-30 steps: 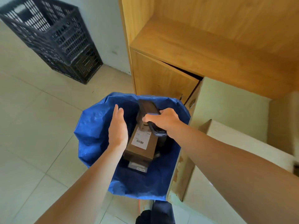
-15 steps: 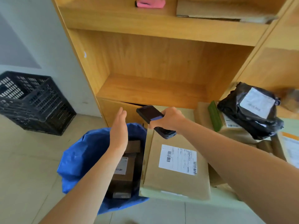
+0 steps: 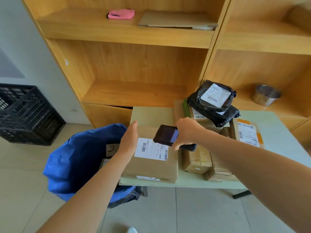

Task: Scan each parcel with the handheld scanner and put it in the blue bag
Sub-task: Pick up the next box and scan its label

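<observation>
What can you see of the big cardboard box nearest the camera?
The cardboard box is plain brown and flat, lying on the pale table at its near left corner, beside the blue bag. A white barcode label is stuck on top. The left hand is at its left edge; the scanner hovers above.

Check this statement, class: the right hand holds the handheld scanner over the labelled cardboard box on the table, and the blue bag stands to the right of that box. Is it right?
One detail is wrong. The head view shows the blue bag standing left of the cardboard box, not right. The right hand does hold the handheld scanner over that box on the table.
</observation>
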Motion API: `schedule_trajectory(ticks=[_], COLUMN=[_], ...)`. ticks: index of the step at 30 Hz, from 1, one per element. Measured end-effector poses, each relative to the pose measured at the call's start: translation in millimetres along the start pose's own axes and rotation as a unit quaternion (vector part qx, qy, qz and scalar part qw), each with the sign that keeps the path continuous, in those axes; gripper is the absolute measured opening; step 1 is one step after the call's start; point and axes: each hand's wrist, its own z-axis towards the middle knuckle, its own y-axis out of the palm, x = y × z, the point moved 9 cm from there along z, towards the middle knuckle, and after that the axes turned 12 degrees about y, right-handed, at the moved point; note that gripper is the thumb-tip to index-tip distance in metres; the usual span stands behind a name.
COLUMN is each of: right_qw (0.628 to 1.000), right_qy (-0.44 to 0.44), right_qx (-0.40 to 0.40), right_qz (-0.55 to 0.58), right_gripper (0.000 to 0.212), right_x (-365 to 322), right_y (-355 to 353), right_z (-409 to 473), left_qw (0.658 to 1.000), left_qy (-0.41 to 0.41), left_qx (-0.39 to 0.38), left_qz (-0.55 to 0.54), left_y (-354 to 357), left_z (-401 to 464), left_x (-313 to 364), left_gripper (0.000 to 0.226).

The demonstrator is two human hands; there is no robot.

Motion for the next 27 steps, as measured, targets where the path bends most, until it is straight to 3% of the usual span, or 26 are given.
schedule_trajectory(ticks=[3, 8, 15, 19, 23, 27], right_qw=[0.998, 0.993, 0.987, 0.987, 0.996, 0.984], right_qy=[-0.017, -0.022, -0.015, 0.008, 0.045, 0.093], right_qx=[-0.024, -0.02, -0.027, -0.044, -0.046, -0.071], right_qz=[-0.061, -0.117, -0.159, -0.155, -0.068, 0.132], right_gripper=[0.057, 0.047, 0.052, 0.052, 0.056, 0.061], right_x=[3.4, 7.0, 15.6, 29.9, 45.1, 41.0], right_y=[9.7, 11.3, 10.1, 12.4, 21.3, 44.2], right_z=[-16.1, -26.1, -27.2, -23.4, -10.8, 8.6], left_qw=[1.0, 1.0, 0.997, 0.996, 0.994, 0.988], left_qy=[-0.02, -0.025, -0.043, -0.064, -0.032, -0.019], left_qx=[0.002, 0.01, 0.002, -0.004, -0.024, -0.044], left_qz=[0.008, 0.004, 0.058, 0.065, 0.102, 0.15], left_y=[-0.1, -15.5, -25.5, -21.2, -16.4, -18.8], left_z=[-10.3, -12.5, 0.4, 7.9, 33.0, 41.5], left_x=[-11.4, -26.3, -51.9, -57.0, -70.7, -78.4], left_gripper=[0.056, 0.039, 0.04, 0.068, 0.084, 0.064])
